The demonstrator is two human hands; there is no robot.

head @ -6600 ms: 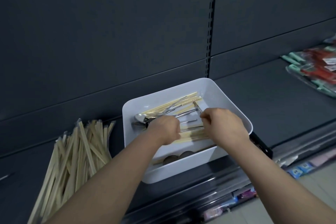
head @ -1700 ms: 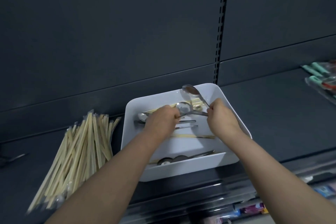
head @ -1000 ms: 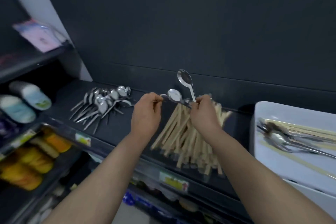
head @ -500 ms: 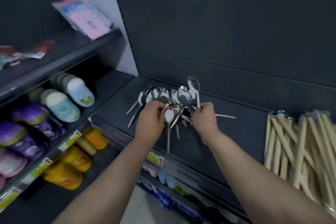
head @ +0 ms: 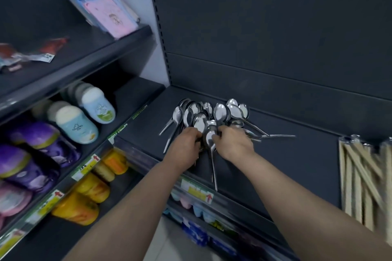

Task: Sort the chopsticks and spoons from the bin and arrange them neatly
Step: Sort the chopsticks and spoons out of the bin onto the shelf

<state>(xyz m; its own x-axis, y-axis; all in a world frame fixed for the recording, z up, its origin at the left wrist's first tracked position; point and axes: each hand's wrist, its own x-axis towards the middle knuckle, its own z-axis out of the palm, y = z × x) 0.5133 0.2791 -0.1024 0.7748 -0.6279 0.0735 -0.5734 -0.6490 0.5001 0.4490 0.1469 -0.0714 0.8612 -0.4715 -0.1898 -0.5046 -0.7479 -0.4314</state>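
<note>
A fan of several shiny metal spoons (head: pixel 214 112) lies on the dark shelf (head: pixel 297 161), bowls toward the back wall. My left hand (head: pixel 186 144) and my right hand (head: pixel 232 142) are both down on the near side of the pile, fingers curled in among the handles. One spoon (head: pixel 210 140) lies between the two hands with its handle pointing toward the shelf's front edge. Wrapped wooden chopsticks (head: pixel 364 180) lie in a pile at the far right of the same shelf. The white bin is out of view.
To the left, a side unit holds pink packets (head: pixel 106 10) on top, pale blue and purple bottles (head: pixel 76 123) below, and orange packs (head: pixel 84 197) lower down. Price labels (head: pixel 197 192) run along the shelf's front rail, above more goods.
I have turned from the bin to the spoon pile at the left. The spoons I held up in both hands have come down onto the pile, and my hands now rest low among the handles.
</note>
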